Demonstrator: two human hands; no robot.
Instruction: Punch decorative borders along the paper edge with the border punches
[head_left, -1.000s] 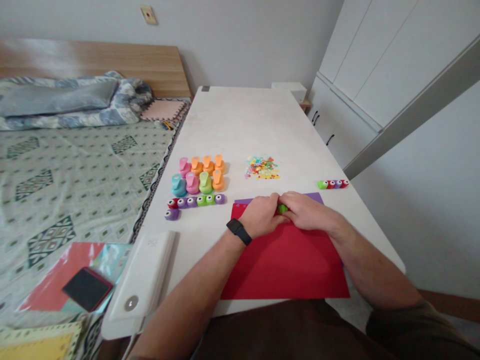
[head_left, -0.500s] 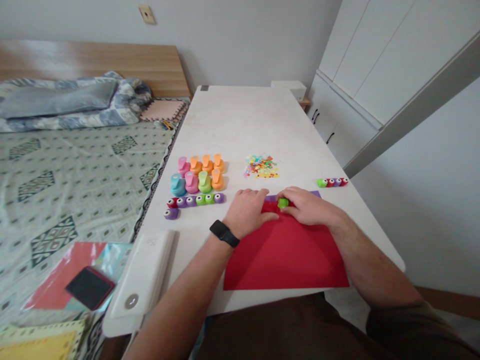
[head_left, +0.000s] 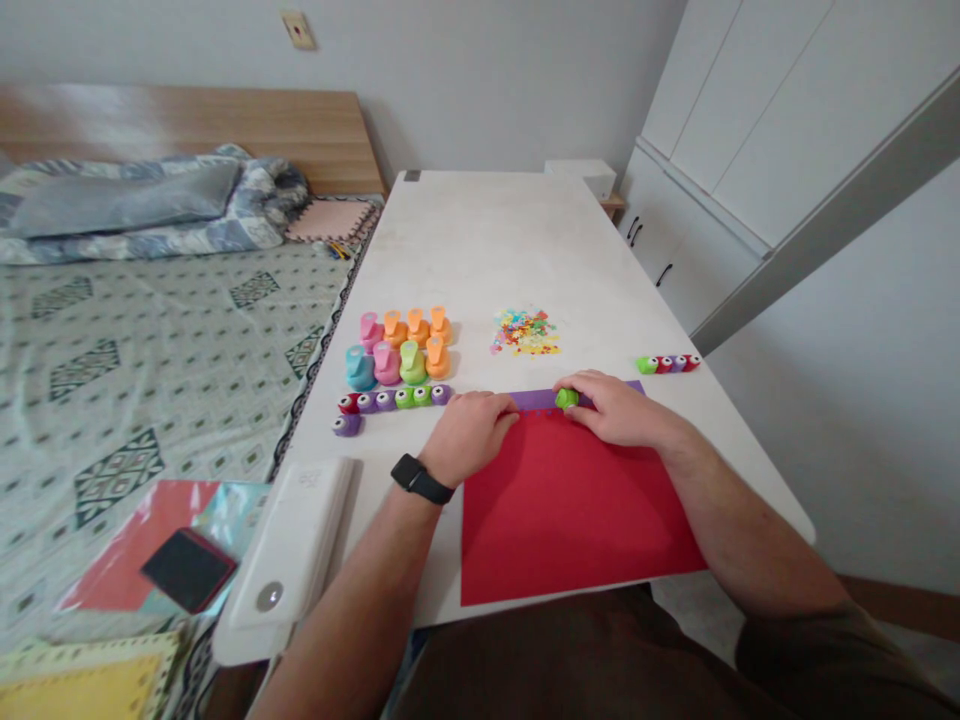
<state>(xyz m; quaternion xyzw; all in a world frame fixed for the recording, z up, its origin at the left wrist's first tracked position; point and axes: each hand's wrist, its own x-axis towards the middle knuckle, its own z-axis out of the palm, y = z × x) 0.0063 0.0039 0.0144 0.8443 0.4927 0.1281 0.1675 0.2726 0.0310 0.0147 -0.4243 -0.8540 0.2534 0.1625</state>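
A red paper sheet [head_left: 570,500] lies on the white table [head_left: 487,240] in front of me, with a purple sheet [head_left: 536,399] showing along its far edge. My right hand [head_left: 611,408] is closed on a small green punch [head_left: 566,398] at the red sheet's far edge. My left hand [head_left: 469,432], with a black watch on the wrist, rests on the sheet's far left corner with its fingers curled, nothing visible in them.
Large coloured lever punches [head_left: 397,348] stand left of the sheets, with a row of small punches [head_left: 394,400] in front. Confetti [head_left: 525,332] lies further back. Several small punches [head_left: 666,363] sit at right. A white device [head_left: 289,545] lies near left; a bed [head_left: 150,330] flanks the table.
My left hand has slid left off the punch to the red sheet's corner. The red sheet has shifted, showing more of the purple sheet. My right hand stays on the green punch.
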